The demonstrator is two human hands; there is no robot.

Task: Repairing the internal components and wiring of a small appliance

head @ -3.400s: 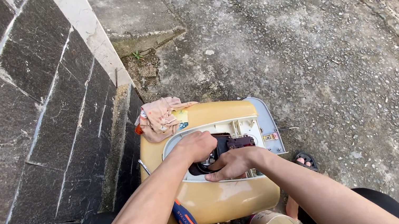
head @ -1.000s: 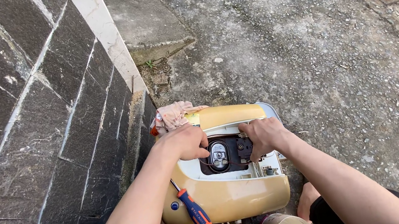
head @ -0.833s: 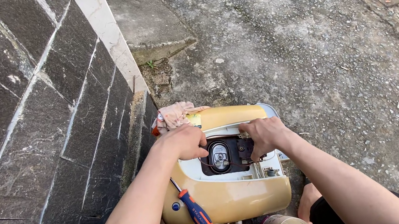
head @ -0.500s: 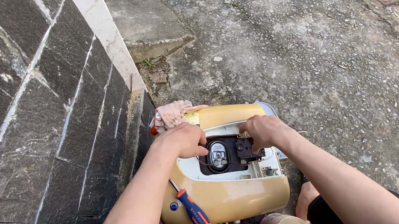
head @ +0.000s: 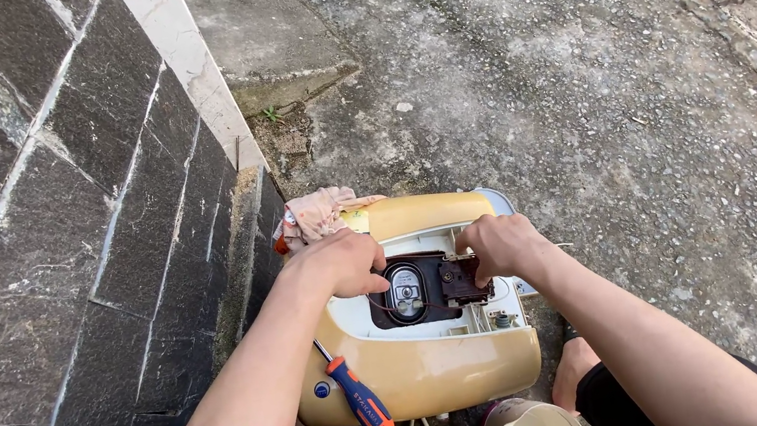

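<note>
Two hands (head: 338, 262) (head: 497, 243), one yellow appliance (head: 423, 368), one screwdriver (head: 360, 400), one rag (head: 318, 212)

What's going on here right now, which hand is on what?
A person crouches over a cream-yellow plastic appliance housing lying on rough concrete beside a dark stone wall. The left hand presses on the edge of the open recess, while the right hand pinches a small dark brown component inside it. An orange-and-blue-handled screwdriver lies on the housing, untouched. A pinkish rag sits behind it.
</note>
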